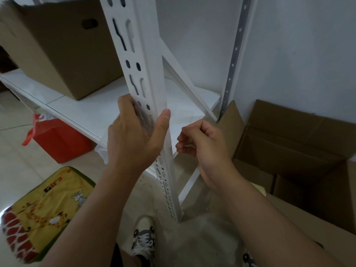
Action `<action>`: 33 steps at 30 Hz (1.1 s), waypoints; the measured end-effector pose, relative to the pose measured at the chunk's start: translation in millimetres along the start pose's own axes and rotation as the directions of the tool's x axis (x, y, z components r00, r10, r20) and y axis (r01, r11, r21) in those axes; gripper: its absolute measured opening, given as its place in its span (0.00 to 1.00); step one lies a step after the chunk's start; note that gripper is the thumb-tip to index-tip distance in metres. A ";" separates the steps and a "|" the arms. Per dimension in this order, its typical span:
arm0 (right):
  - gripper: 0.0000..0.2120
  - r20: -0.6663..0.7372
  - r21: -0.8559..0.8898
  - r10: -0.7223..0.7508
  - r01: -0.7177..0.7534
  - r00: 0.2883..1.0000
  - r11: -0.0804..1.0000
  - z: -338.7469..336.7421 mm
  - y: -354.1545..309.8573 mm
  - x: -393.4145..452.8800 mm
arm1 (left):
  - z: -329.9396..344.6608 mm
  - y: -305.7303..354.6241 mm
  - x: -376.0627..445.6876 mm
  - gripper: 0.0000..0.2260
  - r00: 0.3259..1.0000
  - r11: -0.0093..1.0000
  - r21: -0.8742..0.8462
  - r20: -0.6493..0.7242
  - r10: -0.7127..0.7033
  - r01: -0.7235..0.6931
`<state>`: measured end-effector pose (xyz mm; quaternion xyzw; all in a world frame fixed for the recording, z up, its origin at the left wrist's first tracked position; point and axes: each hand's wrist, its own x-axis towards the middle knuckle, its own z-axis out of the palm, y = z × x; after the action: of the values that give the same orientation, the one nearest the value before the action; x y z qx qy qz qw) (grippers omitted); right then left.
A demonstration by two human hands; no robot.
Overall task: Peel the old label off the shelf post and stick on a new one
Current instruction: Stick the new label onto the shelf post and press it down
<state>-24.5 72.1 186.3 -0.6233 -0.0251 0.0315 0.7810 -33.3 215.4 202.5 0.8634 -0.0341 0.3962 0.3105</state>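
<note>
Post (146, 60) sits gripped in my left hand (133, 135). My right hand (202, 139) is curled beside it, contents unclear. I count two boxes (63, 49).

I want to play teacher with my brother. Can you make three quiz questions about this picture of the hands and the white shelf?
1. True or false: the left hand grips the white shelf post.
2. What sits on the white shelf behind the post? A) a red bag B) a cardboard box C) a shoe
3. Fill in: the right hand is to the post's ____, fingers curled, not touching it.

Key
1. True: its fingers and thumb wrap round the post.
2. B: the cardboard box stands on the shelf; the red bag is on the floor.
3. Right. Whether it pinches something small cannot be told.
</note>
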 end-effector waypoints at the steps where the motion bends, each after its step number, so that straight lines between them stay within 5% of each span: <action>1: 0.05 -0.001 -0.001 0.000 0.000 1.000 1.000 -0.5 -0.1 0.5 | -0.1 -0.4 0.6 0.25 1.000 1.000 -0.008 0.002 0.002 -0.002; 22: 0.05 -0.012 -0.001 0.007 -0.007 1.000 1.000 -4.3 -2.0 1.4 | -12.0 -14.1 4.6 0.25 0.986 0.969 -0.247 0.163 0.015 0.027; 27: 0.05 -0.002 0.005 -0.003 0.003 1.000 1.000 -5.7 -3.1 0.2 | -8.4 -5.2 0.3 0.30 0.976 0.954 -0.269 0.204 -0.074 0.128; 33: 0.06 -0.011 -0.043 -0.014 0.014 1.000 0.999 -6.8 -2.9 0.6 | 5.8 8.9 -2.0 0.30 0.994 0.986 -0.127 0.046 -0.101 0.106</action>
<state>-23.4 64.9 187.6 -0.6397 -0.0256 0.0220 0.7679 -33.6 204.5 202.8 0.8498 -0.0208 0.3593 0.3850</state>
